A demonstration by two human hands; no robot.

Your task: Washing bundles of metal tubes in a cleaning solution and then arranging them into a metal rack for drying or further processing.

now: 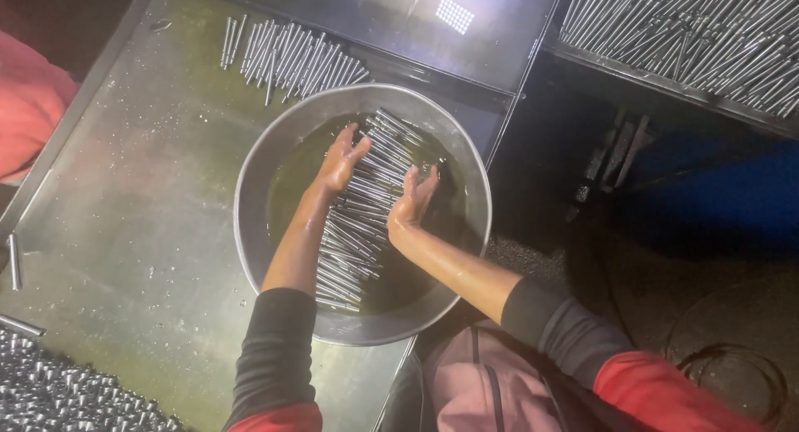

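My left hand point(341, 159) and right hand point(414, 197) rest in the round grey metal basin point(258, 161) of dark oily liquid, fingers spread loose, gripping nothing. The row of thin shiny steel rods point(359, 224) lies between my palms, running from 1 o'clock down to 7 o'clock. More wet rods point(291, 57) sit at 11 o'clock on the slick metal table point(141, 216).

Dim overall, one light overhead reflecting as a bright grid patch on the dark sheet point(456, 14) well beyond the left hand point(341, 159). Glare is showing on wet forearms and rods point(358, 224) betw. both hands. Area right of the right hand point(414, 197) is sinking into near-black shadow. Slight softness, noise in dark corners.
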